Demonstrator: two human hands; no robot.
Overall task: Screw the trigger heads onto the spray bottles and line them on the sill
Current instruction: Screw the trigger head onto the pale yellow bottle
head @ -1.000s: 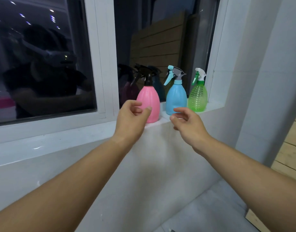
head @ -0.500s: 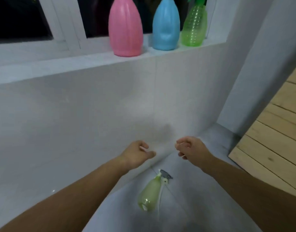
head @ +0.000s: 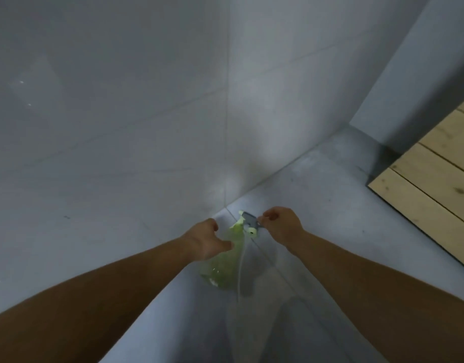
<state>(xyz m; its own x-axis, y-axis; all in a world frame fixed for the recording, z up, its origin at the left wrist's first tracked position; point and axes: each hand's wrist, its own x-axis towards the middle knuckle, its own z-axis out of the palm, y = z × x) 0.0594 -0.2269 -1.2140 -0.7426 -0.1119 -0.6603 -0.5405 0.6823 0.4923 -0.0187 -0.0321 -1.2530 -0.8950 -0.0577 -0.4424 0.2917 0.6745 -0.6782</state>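
A pale green see-through spray bottle lies on its side on the grey floor, neck pointing toward the wall. At its neck is a grey trigger head with pale green parts. Its thin white tube runs along the bottle's right side and past its base. My left hand is spread over the bottle's upper left side, thumb resting on it. My right hand pinches the grey end of the trigger head with curled fingers. The sill and the other bottles are out of view.
A white tiled wall rises just behind the bottle. A slatted wooden panel stands at the right, close to the floor corner. Grey floor tiles stretch between the bottle and the panel.
My view has swung down from the sill to the floor. Both hands have dropped to the lying green bottle: the left now touches it, the right has reached the trigger head.
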